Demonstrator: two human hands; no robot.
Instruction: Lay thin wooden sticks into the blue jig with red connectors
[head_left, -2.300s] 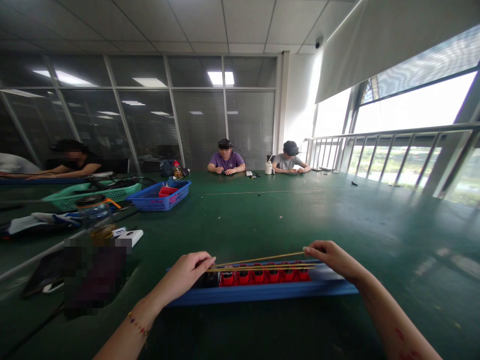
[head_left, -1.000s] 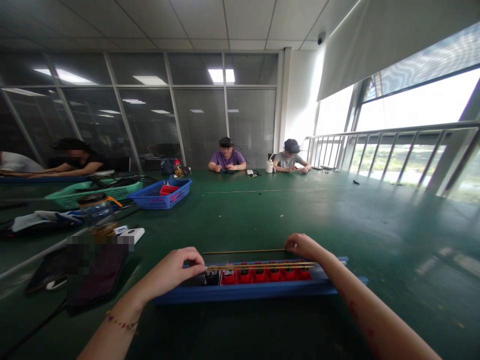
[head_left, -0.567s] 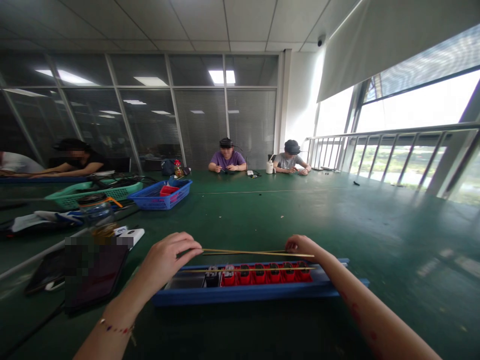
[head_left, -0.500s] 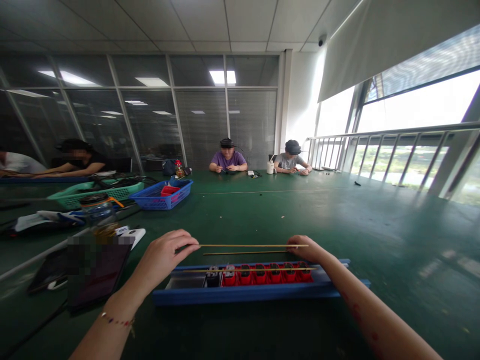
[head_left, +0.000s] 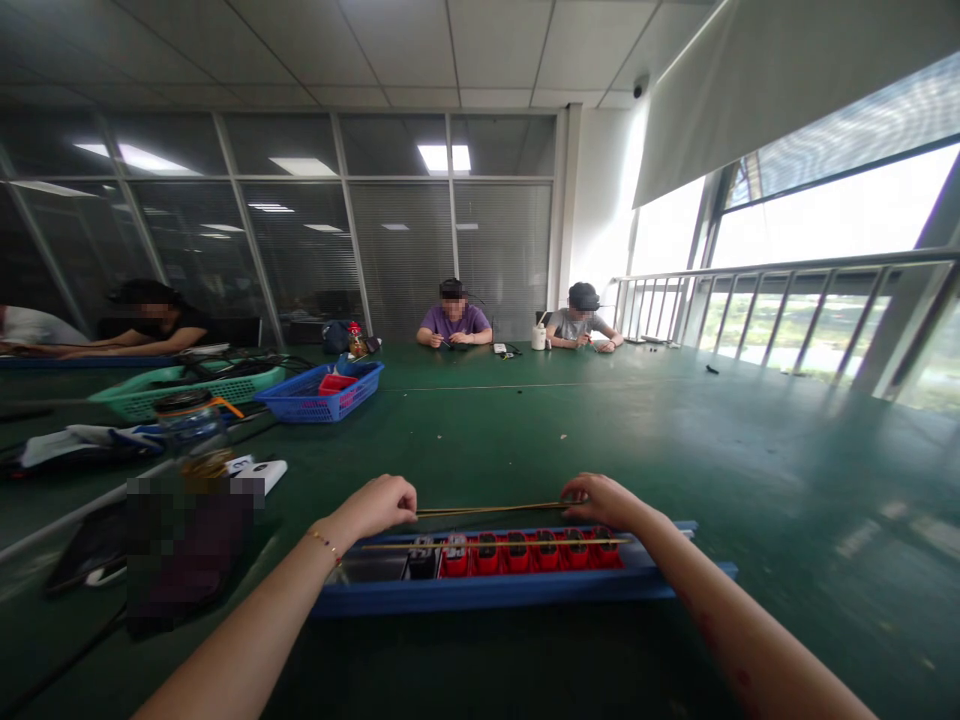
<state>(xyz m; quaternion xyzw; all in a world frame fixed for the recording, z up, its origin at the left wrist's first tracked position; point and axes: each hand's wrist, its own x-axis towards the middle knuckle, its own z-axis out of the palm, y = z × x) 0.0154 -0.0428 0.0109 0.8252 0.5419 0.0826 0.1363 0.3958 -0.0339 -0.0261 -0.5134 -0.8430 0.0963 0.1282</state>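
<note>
Two thin yellowish sticks (head_left: 487, 510) lie close together just beyond a long blue tray (head_left: 495, 597). My left hand (head_left: 386, 503) is closed at their left end, and my right hand (head_left: 600, 500) is closed on their right end. Another thin stick (head_left: 525, 543) rests lengthwise across the tray, over a row of several red holders (head_left: 517, 560) with dark parts in them. At the left of that row stands a black holder (head_left: 424, 562). The fingertips of both hands are partly hidden.
To the left are a blue basket (head_left: 322, 398) with a red box, a green basket (head_left: 187, 390) of cables, a glass jar (head_left: 191, 430), and a white object (head_left: 266, 474). People sit across the green table (head_left: 480, 440) and at the far left.
My left hand has moved right and down, bringing the stick it holds down beside the other one. My right hand has shifted slightly and its fingers now pinch at the sticks' right end.
</note>
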